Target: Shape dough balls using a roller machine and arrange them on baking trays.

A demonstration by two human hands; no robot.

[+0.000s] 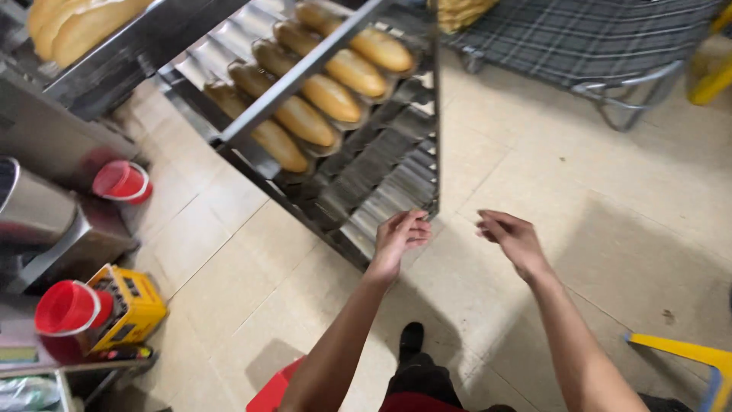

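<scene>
At the lower left of the frame a yellow box (130, 305) with dark printed panels stands beside a red cup (67, 309). In the bottom left corner lies perhaps a clear plastic bag (27, 393).

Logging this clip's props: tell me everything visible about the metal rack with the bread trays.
The metal rack is a grey steel frame holding stacked corrugated trays. The upper tray carries five golden-brown loaves lying side by side in its grooves; the trays below look bare. It stands on the pale tiled floor, seen tilted from above. The left hand is at its lower corner, contact unclear; the right hand hangs apart from it.
</scene>
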